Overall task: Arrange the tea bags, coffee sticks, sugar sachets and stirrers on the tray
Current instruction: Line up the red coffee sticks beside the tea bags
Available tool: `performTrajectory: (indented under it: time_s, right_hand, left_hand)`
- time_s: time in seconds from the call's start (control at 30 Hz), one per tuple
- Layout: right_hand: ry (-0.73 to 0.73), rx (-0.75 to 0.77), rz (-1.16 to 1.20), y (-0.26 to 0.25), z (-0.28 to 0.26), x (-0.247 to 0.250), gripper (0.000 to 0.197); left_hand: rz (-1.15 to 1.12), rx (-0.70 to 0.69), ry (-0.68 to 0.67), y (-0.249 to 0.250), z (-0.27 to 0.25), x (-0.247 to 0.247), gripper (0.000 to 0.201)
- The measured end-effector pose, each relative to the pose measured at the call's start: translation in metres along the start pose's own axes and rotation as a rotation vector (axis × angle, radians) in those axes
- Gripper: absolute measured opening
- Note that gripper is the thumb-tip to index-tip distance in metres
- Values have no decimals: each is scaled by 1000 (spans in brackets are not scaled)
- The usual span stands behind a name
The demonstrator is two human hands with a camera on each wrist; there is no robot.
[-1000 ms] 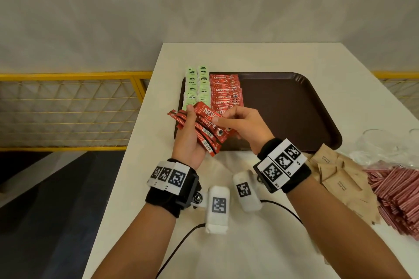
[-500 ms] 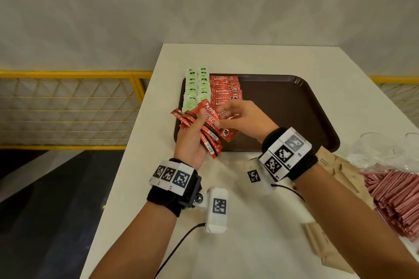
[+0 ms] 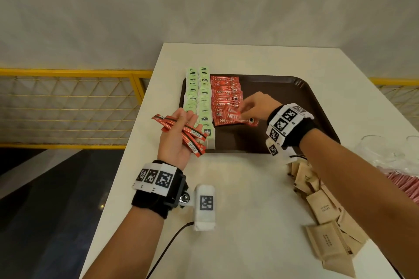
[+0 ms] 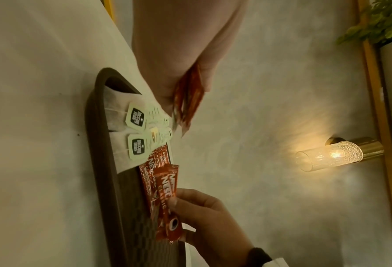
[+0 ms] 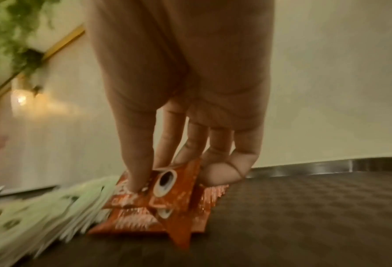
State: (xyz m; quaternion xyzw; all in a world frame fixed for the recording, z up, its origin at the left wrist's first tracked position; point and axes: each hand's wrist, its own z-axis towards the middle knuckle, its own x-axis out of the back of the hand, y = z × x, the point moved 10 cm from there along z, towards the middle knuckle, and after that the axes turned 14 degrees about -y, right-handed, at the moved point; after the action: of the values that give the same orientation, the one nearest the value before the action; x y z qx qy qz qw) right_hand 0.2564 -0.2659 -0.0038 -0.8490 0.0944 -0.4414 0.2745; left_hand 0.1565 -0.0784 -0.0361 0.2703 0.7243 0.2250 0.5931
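Observation:
A dark brown tray (image 3: 294,102) lies on the white table. Along its left side run two columns of green-tagged tea bags (image 3: 199,97), then a row of red coffee sticks (image 3: 226,93). My right hand (image 3: 249,106) pinches one coffee stick (image 3: 238,118) low over the near end of that row; the right wrist view shows thumb and fingers on this stick (image 5: 167,182). My left hand (image 3: 181,118) is palm up at the tray's near left corner. It holds several more coffee sticks (image 3: 179,128) across the palm.
Brown sugar sachets (image 3: 324,208) are heaped on the table at the right, with reddish stirrers (image 3: 408,186) and clear glassware (image 3: 383,149) beyond them. The tray's right half is bare. The table's left edge drops off beside a yellow railing (image 3: 68,72).
My right hand has drawn one stick out of the left hand's bundle and carried it away over the tray to the row's near end. The left hand has turned more palm up.

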Motion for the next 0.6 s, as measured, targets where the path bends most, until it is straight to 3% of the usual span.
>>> performTrajectory:
  time_s: [0.17, 0.6]
  right_hand:
    - [-132, -7, -251, -14, 13, -27, 31]
    - [-14, -12, -440, -24, 28, -19, 28]
  left_hand:
    - [-21, 25, 1, -3, 0, -1, 10]
    - [-51, 52, -9, -3, 0, -3, 14]
